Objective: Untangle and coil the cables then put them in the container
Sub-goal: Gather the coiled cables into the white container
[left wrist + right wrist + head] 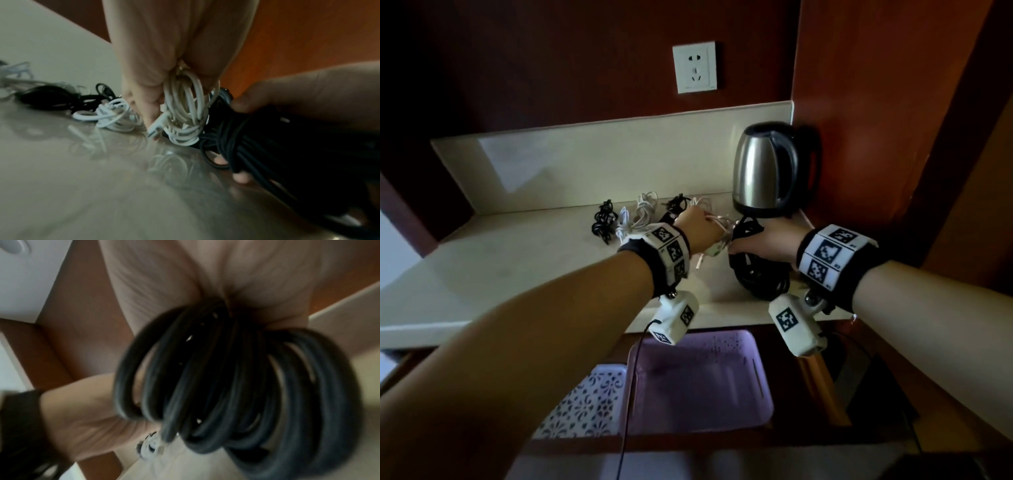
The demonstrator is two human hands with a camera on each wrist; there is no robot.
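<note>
My left hand [697,228] grips a coiled white cable [185,112] just above the cream countertop [517,250]; its plug end hangs by my fingers [144,104]. Right beside it my right hand [763,241] grips a thick coiled black cable [756,274], whose loops [236,378] hang below the palm. More cable bundles lie behind on the counter: a black bundle [604,221], white bundles [642,210] and another black one [676,202]. A purple container [698,377] stands below the counter's front edge.
A steel kettle [765,168] stands at the back right corner against the red-brown wall. A wall socket [695,66] is above the backsplash. A white patterned basket [589,404] sits left of the purple container. The left part of the counter is bare.
</note>
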